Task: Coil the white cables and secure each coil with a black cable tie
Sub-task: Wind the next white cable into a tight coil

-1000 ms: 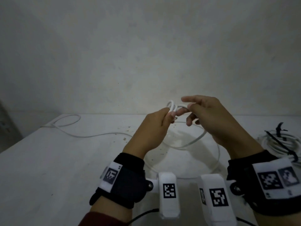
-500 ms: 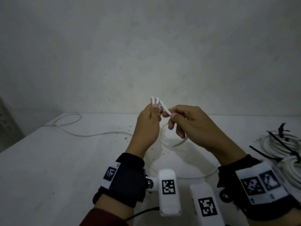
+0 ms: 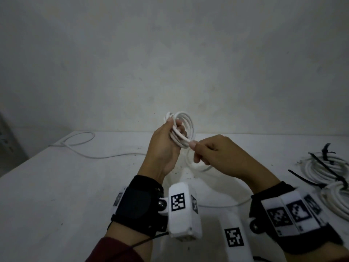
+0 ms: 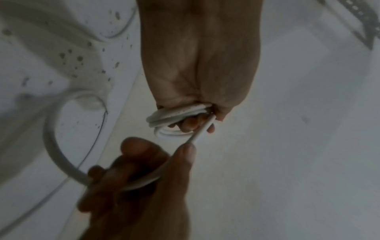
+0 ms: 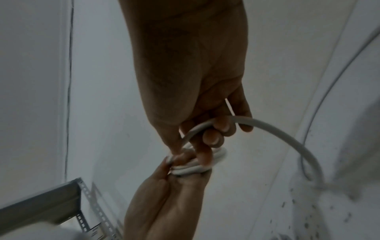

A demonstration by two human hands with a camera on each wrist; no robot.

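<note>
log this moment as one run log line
phase: coiling | left hand: grips small white cable coil | right hand: pinches loose white cable strand | black cable tie: untouched on table

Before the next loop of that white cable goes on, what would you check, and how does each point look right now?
1. Left hand grips the coil firmly: ok, fingers curl round the loops.
2. Right hand has the free strand pinched: ok.
3. Loops lie neatly together: ok, side by side in the left wrist view.
4. Slack cable on the table runs free of snags: cannot tell, part is hidden behind the hands.
5. Black cable tie ready nearby: ok, one lies by the finished coils on the right.
6. Length left to coil: not ok yet, cable still trails far left.
</note>
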